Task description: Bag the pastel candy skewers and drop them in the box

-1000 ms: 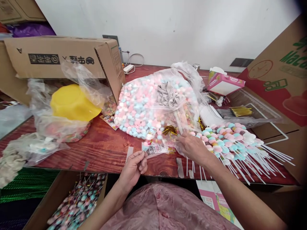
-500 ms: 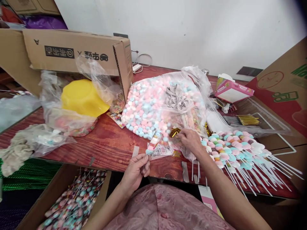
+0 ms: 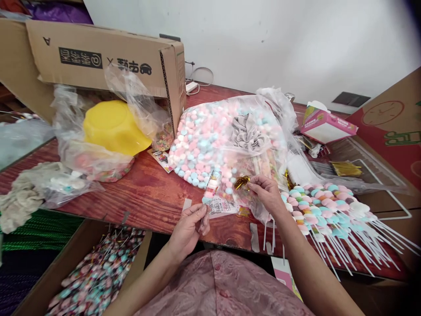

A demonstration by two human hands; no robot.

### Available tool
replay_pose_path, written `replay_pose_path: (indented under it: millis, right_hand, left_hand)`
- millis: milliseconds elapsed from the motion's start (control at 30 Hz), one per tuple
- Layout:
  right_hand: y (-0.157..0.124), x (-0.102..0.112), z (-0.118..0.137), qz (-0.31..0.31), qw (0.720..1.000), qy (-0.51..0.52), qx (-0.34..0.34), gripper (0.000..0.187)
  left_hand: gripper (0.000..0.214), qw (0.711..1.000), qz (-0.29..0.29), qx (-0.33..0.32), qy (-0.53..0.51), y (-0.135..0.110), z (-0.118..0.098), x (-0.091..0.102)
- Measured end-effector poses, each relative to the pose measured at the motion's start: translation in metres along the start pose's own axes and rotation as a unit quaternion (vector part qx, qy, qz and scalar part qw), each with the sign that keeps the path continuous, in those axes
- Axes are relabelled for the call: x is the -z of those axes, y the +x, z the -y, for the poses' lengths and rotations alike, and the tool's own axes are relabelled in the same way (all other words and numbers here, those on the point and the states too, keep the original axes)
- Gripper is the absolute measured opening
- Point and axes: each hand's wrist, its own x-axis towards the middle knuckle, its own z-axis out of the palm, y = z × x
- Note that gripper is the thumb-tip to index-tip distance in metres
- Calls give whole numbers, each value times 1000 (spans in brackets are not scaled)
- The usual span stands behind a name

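My left hand [image 3: 190,226] is closed in a pinch around the lower end of a marshmallow skewer [image 3: 211,186] in a clear wrapper, which points up and away from me. My right hand [image 3: 268,195] pinches the end of a gold twist tie at a small loose bunch of gold twist ties [image 3: 242,182]; how many it grips is too small to tell. Behind both hands lies a large clear bag of pink, white and blue marshmallows [image 3: 197,140]. A printed packet [image 3: 223,207] lies flat on the table between the hands.
Unwrapped marshmallow skewers [image 3: 324,210] are piled at the right, sticks towards me. A yellow bowl [image 3: 115,127] rests upside down among plastic bags at the left, before a cardboard box [image 3: 98,57]. Below the table edge [image 3: 148,228], another box holds many wrapped skewers [image 3: 98,272].
My right hand has drawn slightly back from the gold ties, its fingertips now pinched at their right end. The left hand still holds the skewer, now more upright. The view has shifted a little.
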Motion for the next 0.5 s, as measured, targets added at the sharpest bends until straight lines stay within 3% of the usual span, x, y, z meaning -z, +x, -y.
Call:
replay_pose_path:
  millis: [267, 400, 500]
  right_hand:
    - [-13, -15, 22, 55, 974, 221, -7, 20]
    - [-29, -23, 37, 32, 967, 251, 25, 13]
    - [-45, -37, 52, 45, 974, 204, 84, 6]
  left_hand:
    - [40, 1000, -7, -17, 23, 9, -3, -14]
    - [42, 999, -30, -28, 27, 17, 0, -15]
    - [41, 998, -27, -35, 34, 22, 3, -17]
